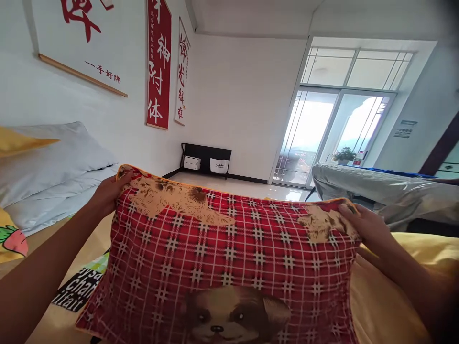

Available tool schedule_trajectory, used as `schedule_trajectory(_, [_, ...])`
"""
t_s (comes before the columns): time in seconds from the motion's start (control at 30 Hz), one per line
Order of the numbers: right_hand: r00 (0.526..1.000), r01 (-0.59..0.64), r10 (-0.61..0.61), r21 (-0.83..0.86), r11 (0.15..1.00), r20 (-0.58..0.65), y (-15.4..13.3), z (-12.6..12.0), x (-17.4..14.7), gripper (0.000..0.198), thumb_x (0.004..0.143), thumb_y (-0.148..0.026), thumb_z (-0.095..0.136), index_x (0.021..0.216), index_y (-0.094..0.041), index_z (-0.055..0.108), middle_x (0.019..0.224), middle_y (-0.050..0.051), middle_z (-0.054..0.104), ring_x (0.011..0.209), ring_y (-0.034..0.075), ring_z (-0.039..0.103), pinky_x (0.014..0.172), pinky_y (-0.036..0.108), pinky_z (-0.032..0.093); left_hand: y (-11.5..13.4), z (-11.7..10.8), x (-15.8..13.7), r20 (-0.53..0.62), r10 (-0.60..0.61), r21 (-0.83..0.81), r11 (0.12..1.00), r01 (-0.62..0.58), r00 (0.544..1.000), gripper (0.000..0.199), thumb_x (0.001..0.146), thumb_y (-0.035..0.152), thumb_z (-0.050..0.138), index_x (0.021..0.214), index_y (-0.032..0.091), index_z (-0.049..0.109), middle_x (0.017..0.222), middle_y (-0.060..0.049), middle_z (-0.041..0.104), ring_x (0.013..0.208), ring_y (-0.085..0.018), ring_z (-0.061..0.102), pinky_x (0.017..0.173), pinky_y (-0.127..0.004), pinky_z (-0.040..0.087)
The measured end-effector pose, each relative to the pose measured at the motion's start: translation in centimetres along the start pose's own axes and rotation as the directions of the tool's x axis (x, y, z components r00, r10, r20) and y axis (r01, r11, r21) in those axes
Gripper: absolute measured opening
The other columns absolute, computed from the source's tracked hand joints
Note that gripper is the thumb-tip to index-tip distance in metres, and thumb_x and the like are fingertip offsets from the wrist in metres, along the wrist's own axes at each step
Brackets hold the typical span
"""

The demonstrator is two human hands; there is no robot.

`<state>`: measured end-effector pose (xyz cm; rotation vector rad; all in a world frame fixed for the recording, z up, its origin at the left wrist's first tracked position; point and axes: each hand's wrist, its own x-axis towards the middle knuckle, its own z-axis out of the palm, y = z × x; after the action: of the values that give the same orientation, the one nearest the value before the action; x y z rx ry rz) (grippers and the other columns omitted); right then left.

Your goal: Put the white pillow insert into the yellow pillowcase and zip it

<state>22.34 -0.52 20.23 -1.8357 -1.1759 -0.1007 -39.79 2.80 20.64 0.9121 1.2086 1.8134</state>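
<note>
A red plaid pillowcase [229, 248] printed with puppies and edged in orange piping spreads out in front of me. It looks flat and thin, and its lower edge runs out of the picture. My left hand [109, 193] is closed on its upper left corner, thumb on the near side. At the upper right corner my right hand [362, 222] grips it the same way. The top edge sags slightly between the two hands. Below and behind the cloth lies a tan bed sheet [387, 296].
Grey pillows [60, 153] lie against the left wall, near a yellow cloth with a strawberry print [12, 241]. A black bench [206, 155] stands by the far wall. On the right are a plastic-covered table [358, 184], a yellow cloth [426, 251] and glass doors [310, 129].
</note>
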Motion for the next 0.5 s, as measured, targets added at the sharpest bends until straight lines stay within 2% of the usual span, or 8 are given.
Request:
schedule_trajectory(0.13, [0.999, -0.038, 0.039, -0.043, 0.998, 0.031, -2.4, 0.9, 2.1, 0.041, 0.093, -0.034, 0.049, 0.123, -0.007, 0.056, 0.11, 0.024, 0.065, 0.099, 0.026, 0.062, 0.083, 0.036, 0.045, 0.5, 0.6, 2.2, -0.056, 0.161, 0.366, 0.922, -0.129, 0.985, 0.035, 0.086, 0.039, 0.061, 0.102, 0.008, 0.064, 0.093, -0.008, 0.071, 0.086, -0.023, 0.065, 0.078, -0.037, 0.055])
schedule_trajectory(0.23, [0.999, -0.017, 0.012, -0.153, 0.988, -0.03, -5.8, 4.7, 2.9, 0.052, 0.091, -0.032, 0.049, 0.134, -0.002, 0.045, 0.128, 0.033, 0.051, 0.125, 0.039, 0.044, 0.1, 0.053, 0.029, -0.6, 5.2, 3.1, -0.172, 0.388, 0.665, 0.724, -0.184, 0.906, 0.048, 0.086, 0.037, 0.059, 0.123, 0.006, 0.056, 0.131, -0.018, 0.055, 0.125, -0.04, 0.043, 0.104, -0.057, 0.035])
schedule_trajectory(0.27, [1.0, 0.021, -0.024, -0.175, 0.984, -0.015, -7.1, 6.9, 2.5, 0.057, 0.093, -0.033, 0.046, 0.14, -0.002, 0.038, 0.134, 0.033, 0.045, 0.13, 0.04, 0.038, 0.103, 0.057, 0.024, -1.7, 7.6, 2.9, -0.189, 0.451, 0.702, 0.683, -0.2, 0.872, 0.052, 0.088, 0.034, 0.055, 0.134, 0.01, 0.047, 0.144, -0.018, 0.042, 0.135, -0.038, 0.031, 0.109, -0.059, 0.024])
schedule_trajectory(0.33, [0.982, 0.169, -0.15, -0.175, 0.97, 0.119, -9.5, 12.5, 0.0, 0.061, 0.095, -0.039, 0.039, 0.146, -0.008, 0.03, 0.139, 0.026, 0.044, 0.133, 0.036, 0.036, 0.106, 0.054, 0.023, -5.2, 13.0, 1.7, 0.105, 0.579, 0.813, 0.418, -0.405, 0.808, 0.055, 0.093, 0.037, 0.044, 0.144, 0.015, 0.036, 0.151, -0.016, 0.032, 0.14, -0.031, 0.026, 0.111, -0.056, 0.023])
schedule_trajectory(0.4, [0.906, 0.327, -0.276, -0.115, 0.938, 0.32, -10.9, 18.8, -4.1, 0.054, 0.096, -0.045, 0.035, 0.145, -0.022, 0.036, 0.144, 0.012, 0.046, 0.132, 0.026, 0.042, 0.108, 0.043, 0.029, -10.4, 17.7, -0.3, 0.539, 0.359, 0.745, 0.217, -0.63, 0.762, 0.052, 0.095, 0.041, 0.035, 0.145, 0.025, 0.036, 0.158, -0.007, 0.022, 0.145, -0.026, 0.017, 0.115, -0.052, 0.017])
schedule_trajectory(0.43, [0.858, 0.371, -0.307, -0.085, 0.925, 0.411, -10.9, 21.7, -6.4, 0.05, 0.096, -0.046, 0.036, 0.141, -0.026, 0.044, 0.142, 0.007, 0.049, 0.129, 0.023, 0.045, 0.107, 0.04, 0.032, -13.3, 19.4, -1.4, 0.662, 0.157, 0.711, 0.178, -0.68, 0.733, 0.053, 0.096, 0.044, 0.031, 0.147, 0.028, 0.033, 0.159, -0.004, 0.019, 0.146, -0.025, 0.012, 0.116, -0.053, 0.014])
schedule_trajectory(0.47, [0.815, 0.397, -0.321, -0.063, 0.915, 0.482, -10.5, 24.3, -8.5, 0.046, 0.095, -0.047, 0.037, 0.135, -0.028, 0.051, 0.139, 0.005, 0.053, 0.128, 0.021, 0.047, 0.106, 0.039, 0.033, -16.2, 20.4, -2.4, 0.687, -0.044, 0.721, 0.165, -0.673, 0.725, 0.054, 0.096, 0.045, 0.027, 0.147, 0.028, 0.033, 0.158, -0.003, 0.021, 0.147, -0.024, 0.011, 0.116, -0.053, 0.014])
schedule_trajectory(0.5, [0.775, 0.414, -0.326, -0.046, 0.909, 0.542, -9.8, 26.4, -10.2, 0.044, 0.094, -0.047, 0.04, 0.13, -0.029, 0.055, 0.136, 0.003, 0.055, 0.128, 0.021, 0.047, 0.107, 0.04, 0.032, -18.8, 20.9, -3.2, 0.682, -0.141, 0.731, 0.161, -0.663, 0.718, 0.054, 0.095, 0.046, 0.028, 0.145, 0.027, 0.039, 0.155, -0.006, 0.03, 0.145, -0.025, 0.019, 0.116, -0.052, 0.018])
